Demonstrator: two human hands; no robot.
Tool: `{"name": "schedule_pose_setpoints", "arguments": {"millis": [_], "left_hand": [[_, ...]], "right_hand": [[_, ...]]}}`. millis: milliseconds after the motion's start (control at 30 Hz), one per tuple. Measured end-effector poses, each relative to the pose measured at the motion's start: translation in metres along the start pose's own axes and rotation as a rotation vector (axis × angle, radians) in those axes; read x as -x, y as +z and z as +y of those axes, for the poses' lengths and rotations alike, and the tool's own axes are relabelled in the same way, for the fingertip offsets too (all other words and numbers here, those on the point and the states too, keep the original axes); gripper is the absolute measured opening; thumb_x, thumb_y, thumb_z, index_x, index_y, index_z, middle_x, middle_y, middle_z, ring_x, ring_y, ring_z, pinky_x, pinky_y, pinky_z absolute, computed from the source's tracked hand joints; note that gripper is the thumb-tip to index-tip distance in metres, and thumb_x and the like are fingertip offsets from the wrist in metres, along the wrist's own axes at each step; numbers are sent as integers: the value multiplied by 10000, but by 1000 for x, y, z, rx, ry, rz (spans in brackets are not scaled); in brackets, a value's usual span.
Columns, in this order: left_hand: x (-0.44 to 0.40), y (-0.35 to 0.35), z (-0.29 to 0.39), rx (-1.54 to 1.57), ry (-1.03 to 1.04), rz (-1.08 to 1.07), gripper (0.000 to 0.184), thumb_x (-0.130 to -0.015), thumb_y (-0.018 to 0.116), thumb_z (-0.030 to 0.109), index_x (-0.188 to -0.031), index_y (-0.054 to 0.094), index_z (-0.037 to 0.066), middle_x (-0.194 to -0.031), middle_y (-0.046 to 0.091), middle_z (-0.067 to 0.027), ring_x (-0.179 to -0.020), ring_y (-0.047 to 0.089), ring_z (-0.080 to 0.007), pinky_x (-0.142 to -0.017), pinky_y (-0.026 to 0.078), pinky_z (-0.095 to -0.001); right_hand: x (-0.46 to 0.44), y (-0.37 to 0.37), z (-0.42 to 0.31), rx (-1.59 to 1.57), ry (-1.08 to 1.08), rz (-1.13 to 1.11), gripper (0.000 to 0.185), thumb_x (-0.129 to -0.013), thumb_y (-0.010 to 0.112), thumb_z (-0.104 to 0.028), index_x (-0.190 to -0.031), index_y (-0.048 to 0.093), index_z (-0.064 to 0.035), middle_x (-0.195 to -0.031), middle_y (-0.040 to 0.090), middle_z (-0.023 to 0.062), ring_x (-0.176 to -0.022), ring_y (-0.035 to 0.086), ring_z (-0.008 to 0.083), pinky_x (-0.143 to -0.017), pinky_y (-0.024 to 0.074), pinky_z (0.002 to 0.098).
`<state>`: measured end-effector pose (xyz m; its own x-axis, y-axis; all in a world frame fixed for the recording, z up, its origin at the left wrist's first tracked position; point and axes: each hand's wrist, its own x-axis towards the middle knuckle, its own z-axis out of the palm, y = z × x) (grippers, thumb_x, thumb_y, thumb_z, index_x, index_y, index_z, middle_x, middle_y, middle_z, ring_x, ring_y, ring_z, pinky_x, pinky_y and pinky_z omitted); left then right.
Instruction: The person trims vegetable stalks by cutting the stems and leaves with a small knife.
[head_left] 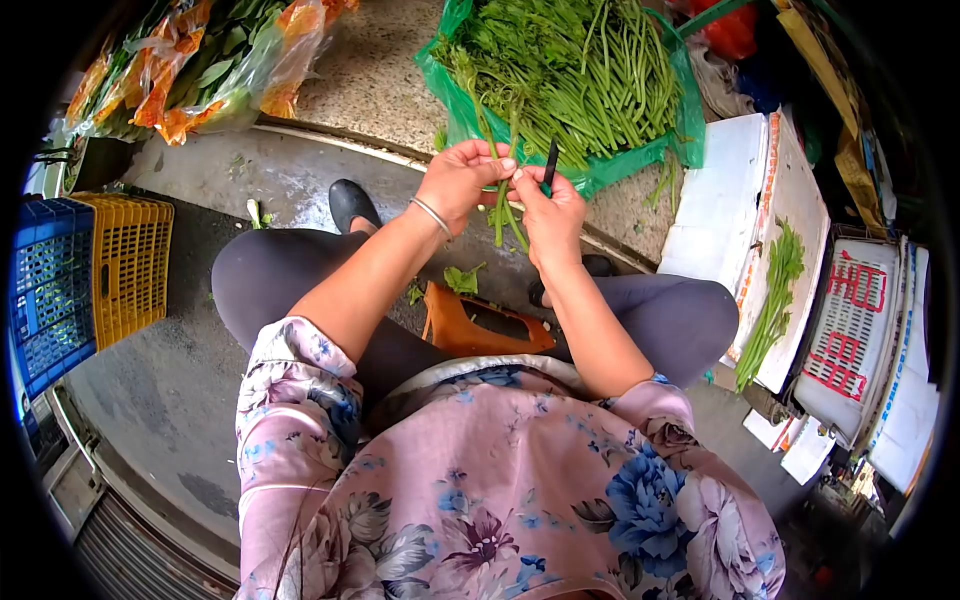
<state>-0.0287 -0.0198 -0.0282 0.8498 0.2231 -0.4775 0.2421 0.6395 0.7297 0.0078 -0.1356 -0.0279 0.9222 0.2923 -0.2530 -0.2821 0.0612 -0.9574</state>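
Observation:
In front of my knees, my left hand (pixel 462 182) is closed round a few green stems (pixel 499 218), thumb and fingers pinching them. Close against it, my right hand (pixel 551 208) grips a small dark knife (pixel 551 160), its tip pointing away from me, while the thumb and forefinger touch the stems. Just beyond both hands, a big heap of leafy green stalks (pixel 600 80) lies on a green plastic bag (pixel 690 90) on the stone ledge (pixel 345 85).
Orange and clear bags of leafy greens (pixel 225 60) lie at upper left. Blue (pixel 50 290) and yellow crates (pixel 132 270) stand at left. A bunch of greens (pixel 772 300) rests on a white foam box (pixel 715 190) at right. An orange stool (pixel 480 322) shows between my legs.

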Motion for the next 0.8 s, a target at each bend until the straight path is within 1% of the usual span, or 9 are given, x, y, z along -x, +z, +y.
{"name": "schedule_pose_setpoints", "arguments": {"millis": [167,233,300,333,367,467,600,667,800], "left_hand": [[-2,-1,0,76,10,111,147,-778,610,75,-908,542,64,-800,608,-23,-704,602,-132,-562,464,-258],[-5,-9,10,65,20,128,157,-788,601,86,-927,528,70,-838,604,-31,-769,608,-164,-689,475,-316],[-4,-11,11,47,7,90,169,-786,605,86,-938,532,72,-836,604,-29,-770,607,-161,-690,475,-314],[-2,-10,10,9,-7,94,170,-782,610,87,-935,538,69,-838,605,-30,-767,607,-160,-687,476,-313],[0,-10,8,-29,-24,99,171,-779,615,88,-933,543,67,-839,605,-30,-763,607,-158,-684,477,-313],[2,-10,6,-101,-72,44,167,-772,623,89,-922,554,61,-826,608,-29,-750,605,-148,-665,476,-294],[6,-12,-3,-155,-61,16,155,-769,624,85,-908,562,52,-803,613,-26,-712,604,-134,-618,469,-264],[7,-16,-6,-242,-74,18,133,-744,643,58,-863,584,44,-728,618,-26,-602,592,-104,-467,417,-215],[12,-28,-7,-343,-115,26,131,-732,652,54,-848,593,39,-711,622,-28,-569,588,-101,-438,401,-212]], "right_hand": [[12,-9,10,300,-260,140,89,-749,614,-71,-719,552,-15,-653,527,-21,-567,446,40,-525,389,199],[15,-19,18,294,-249,116,134,-756,629,-93,-695,532,-23,-652,522,-19,-567,446,45,-541,389,196],[14,-30,21,155,198,51,138,-754,658,-131,-766,562,-33,-672,528,-16,-553,430,44,-491,331,175],[13,-37,19,288,199,4,219,-793,626,-242,-822,577,-31,-659,514,-23,-531,399,38,-466,297,176],[11,-41,19,288,202,11,219,-793,626,-242,-822,577,-31,-659,514,-23,-531,399,38,-466,297,176],[5,-29,-6,76,92,-181,376,-876,467,-363,-992,565,-19,-648,472,-27,-519,360,42,-454,272,172],[-4,-17,-13,-2,143,-281,373,-874,486,-311,-1112,523,-26,-644,449,-36,-523,360,38,-450,266,166],[-8,-18,-11,21,178,-301,371,-874,486,-305,-1131,515,-38,-640,442,-38,-511,352,37,-440,260,169],[-8,-29,8,36,327,-356,362,-868,499,-297,-1153,511,-73,-611,415,-49,-471,323,33,-400,238,178]]}}
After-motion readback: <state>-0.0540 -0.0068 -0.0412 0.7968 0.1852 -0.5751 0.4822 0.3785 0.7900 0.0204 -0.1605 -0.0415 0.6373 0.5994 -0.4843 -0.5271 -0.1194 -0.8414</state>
